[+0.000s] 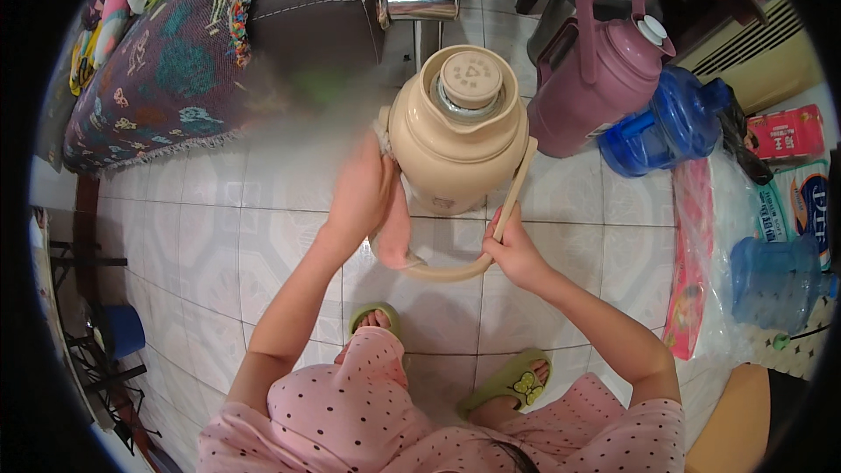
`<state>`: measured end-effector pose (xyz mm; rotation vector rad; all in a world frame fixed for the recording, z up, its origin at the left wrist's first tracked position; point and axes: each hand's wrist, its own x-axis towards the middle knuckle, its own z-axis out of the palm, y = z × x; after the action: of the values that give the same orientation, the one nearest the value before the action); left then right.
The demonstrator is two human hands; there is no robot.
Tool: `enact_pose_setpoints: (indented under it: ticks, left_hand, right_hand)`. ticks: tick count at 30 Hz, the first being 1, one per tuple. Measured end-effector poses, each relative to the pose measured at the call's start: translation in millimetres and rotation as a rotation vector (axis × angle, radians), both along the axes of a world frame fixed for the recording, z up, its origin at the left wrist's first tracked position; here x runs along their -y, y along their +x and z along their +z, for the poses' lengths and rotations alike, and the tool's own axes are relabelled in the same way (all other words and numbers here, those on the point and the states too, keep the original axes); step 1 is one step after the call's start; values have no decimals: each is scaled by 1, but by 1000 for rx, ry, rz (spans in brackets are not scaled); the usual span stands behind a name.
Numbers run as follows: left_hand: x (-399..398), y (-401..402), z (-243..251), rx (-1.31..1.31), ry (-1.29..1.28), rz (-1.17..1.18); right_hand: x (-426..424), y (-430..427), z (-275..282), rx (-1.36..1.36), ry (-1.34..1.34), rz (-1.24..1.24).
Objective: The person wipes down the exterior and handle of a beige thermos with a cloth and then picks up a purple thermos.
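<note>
A beige vacuum flask point(453, 151) stands upright before me, its round stopper point(472, 75) set in the mouth. Against its left side my left hand point(368, 184) holds a pink cloth point(395, 236); the fingertips are partly hidden. The cloth hangs down to the flask's curved carrying handle point(453, 272), which is swung towards me. My right hand point(516, 246) grips the right arm of that handle, thumb across it.
Behind on the right are a mauve vacuum flask point(591, 72), a blue water jug point(663, 125) and wrapped tissue packs point(788, 135). A chrome furniture leg point(420, 0) rises just behind the beige flask. A dark sofa point(309, 6) with a patterned throw point(164, 85) is at left.
</note>
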<state>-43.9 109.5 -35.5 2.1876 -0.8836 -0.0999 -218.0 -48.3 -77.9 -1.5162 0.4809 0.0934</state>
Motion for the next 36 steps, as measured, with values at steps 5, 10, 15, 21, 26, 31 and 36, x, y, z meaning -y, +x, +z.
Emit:
enact_pose_setpoints:
  ticks: [5, 10, 15, 21, 26, 31, 36]
  left_hand:
    - [-25, -11, -23, -274, -124, 78]
    - [-52, -37, -41, -472, -244, 71]
    - [-42, -15, -31, -736, -299, 146]
    - [-7, 6, 4, -849, -245, 179]
    - [-11, -14, -13, -875, -493, 5]
    - [-37, -40, -54, -784, -495, -45]
    - [-56, -55, -45, -592, -288, 64]
  right_hand:
    - [-3, 7, 1, -33, -88, -38]
    - [9, 17, 11, -132, -112, -14]
    - [9, 23, 19, -70, -173, 9]
    - [25, 20, 18, -153, -92, 4]
    - [13, 21, 6, -105, -6, -129]
    - [13, 27, 22, -162, 13, -119]
    - [24, 26, 23, -174, -23, -46]
